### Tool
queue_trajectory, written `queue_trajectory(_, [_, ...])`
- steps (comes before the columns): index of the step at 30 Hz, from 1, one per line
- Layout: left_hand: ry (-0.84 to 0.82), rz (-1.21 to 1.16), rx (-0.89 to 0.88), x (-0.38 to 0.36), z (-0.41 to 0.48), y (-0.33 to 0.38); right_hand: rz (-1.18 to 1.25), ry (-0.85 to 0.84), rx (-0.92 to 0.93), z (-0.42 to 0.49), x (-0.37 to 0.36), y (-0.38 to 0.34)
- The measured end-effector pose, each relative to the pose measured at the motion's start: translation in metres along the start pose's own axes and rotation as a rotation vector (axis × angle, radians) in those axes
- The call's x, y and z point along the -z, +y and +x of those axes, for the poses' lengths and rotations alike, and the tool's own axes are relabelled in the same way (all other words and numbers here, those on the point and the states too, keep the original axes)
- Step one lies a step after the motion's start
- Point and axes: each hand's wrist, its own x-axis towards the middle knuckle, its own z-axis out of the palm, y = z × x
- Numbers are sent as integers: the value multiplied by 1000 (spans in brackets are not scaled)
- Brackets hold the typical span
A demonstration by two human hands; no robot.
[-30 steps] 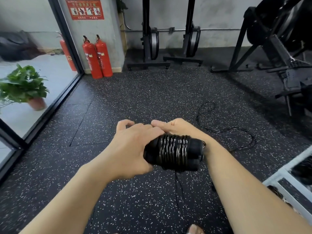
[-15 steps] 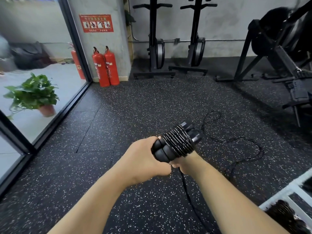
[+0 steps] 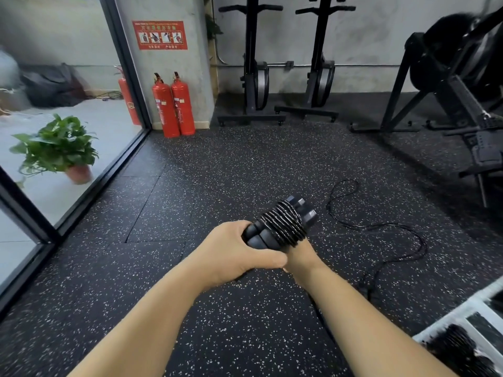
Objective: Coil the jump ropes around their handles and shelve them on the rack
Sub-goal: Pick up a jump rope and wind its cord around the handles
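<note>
A black jump rope's two handles (image 3: pixel 281 225) are held together, tilted up to the right, with many turns of black rope coiled round their middle. My left hand (image 3: pixel 239 253) grips the near lower end of the handles. My right hand (image 3: pixel 300 254) is beneath the bundle, mostly hidden by it and by my left hand; what its fingers hold is not visible. The uncoiled rest of the rope (image 3: pixel 381 229) trails in loops over the floor to the right. A white rack (image 3: pixel 468 317) shows at the lower right corner, with a dark coiled rope (image 3: pixel 460 349) in it.
Black speckled rubber floor (image 3: pixel 217 186) all around. Two red fire extinguishers (image 3: pixel 174 104) stand by a pillar, upright rowing machines (image 3: pixel 288 77) against the back wall, a black gym machine (image 3: pixel 457 91) at right. Glass wall and potted plant (image 3: pixel 57 151) at left.
The bundle swung from lying level to pointing up and right. My right hand moved from over the top to below it. The view rose a little.
</note>
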Motion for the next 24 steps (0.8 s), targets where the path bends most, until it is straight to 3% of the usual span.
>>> queue_trajectory(3, [57,-77,69,8,4,-3,-534,47,91,0,-3,4])
queue_trajectory(4, [85,-89,84,11,6,-5,-500,102,164,-1,-4,4])
queue_trajectory(9, [244,-63,120,26,13,-15,-802,136,424,-19,-5,-6])
queue_trajectory(17, [397,141,108,27,19,-26,-951,102,606,-33,-13,-19])
queue_trajectory(24, [582,426,210,40,19,-28,-1069,156,807,-52,-2,-36])
